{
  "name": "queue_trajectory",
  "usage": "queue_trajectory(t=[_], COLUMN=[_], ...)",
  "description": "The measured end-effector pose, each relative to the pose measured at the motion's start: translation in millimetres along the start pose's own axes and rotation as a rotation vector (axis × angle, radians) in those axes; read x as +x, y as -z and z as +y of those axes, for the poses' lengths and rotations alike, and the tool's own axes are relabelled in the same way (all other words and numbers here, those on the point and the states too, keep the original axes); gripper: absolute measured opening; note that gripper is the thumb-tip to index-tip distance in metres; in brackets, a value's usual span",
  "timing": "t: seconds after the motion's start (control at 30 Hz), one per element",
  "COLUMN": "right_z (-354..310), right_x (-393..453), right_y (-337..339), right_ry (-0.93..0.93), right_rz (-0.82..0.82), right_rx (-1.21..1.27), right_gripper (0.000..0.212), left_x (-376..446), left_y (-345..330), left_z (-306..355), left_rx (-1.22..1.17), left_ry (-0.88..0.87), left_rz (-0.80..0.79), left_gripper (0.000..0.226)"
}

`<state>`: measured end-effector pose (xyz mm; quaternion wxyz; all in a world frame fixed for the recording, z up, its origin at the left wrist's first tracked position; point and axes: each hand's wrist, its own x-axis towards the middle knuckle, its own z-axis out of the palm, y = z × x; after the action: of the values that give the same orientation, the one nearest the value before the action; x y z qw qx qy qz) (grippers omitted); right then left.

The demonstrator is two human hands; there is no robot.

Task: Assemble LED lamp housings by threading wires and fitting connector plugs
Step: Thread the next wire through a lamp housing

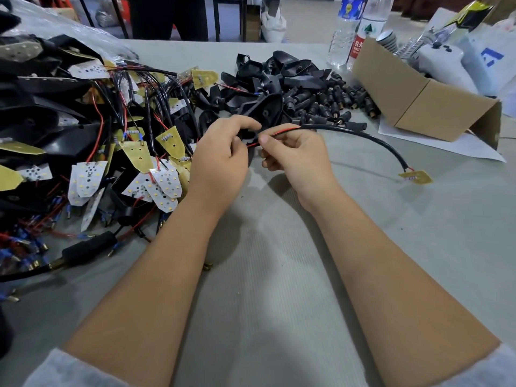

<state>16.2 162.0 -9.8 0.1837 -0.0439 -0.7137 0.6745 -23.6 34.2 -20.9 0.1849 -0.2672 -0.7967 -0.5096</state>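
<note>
My left hand (220, 155) grips a black lamp housing (265, 107) held above the table's middle. My right hand (296, 152) pinches the red wire (279, 132) where it leaves a black cable (371, 139), right at the housing. That cable curves off to the right and ends in a small yellow LED board (416, 177) lying on the table. The spot where the wire meets the housing is hidden behind my fingers.
A heap of wired LED boards and housings (92, 141) fills the left side. Behind my hands lie loose black housings (282, 71) and connector plugs (335, 101). An open cardboard box (418, 99), two water bottles (354, 29) and plastic bags stand at the back right.
</note>
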Motion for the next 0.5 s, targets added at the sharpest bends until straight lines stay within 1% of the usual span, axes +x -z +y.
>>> queue_trajectory(t=[0.07, 0.13, 0.2, 0.33, 0.5], right_z=[0, 1, 1, 1, -3], right_x=[0, 0, 0, -1, -2], right_y=[0, 0, -1, -1, 0], right_ry=[0.013, 0.024, 0.037, 0.048, 0.031], right_rz=[0.011, 0.037, 0.066, 0.094, 0.076], right_rx=[-0.031, -0.052, -0.066, -0.060, 0.049], right_gripper=[0.014, 0.016, 0.017, 0.019, 0.018], left_x=[1, 2, 2, 6, 10], left_y=[0, 1, 3, 5, 9], left_z=[2, 5, 6, 3, 2], left_rx=[-0.120, -0.245, -0.335, -0.581, -0.928], left_ry=[0.055, 0.118, 0.181, 0.298, 0.370], left_rz=[0.013, 0.062, 0.092, 0.068, 0.010], left_gripper=[0.033, 0.027, 0.025, 0.020, 0.032])
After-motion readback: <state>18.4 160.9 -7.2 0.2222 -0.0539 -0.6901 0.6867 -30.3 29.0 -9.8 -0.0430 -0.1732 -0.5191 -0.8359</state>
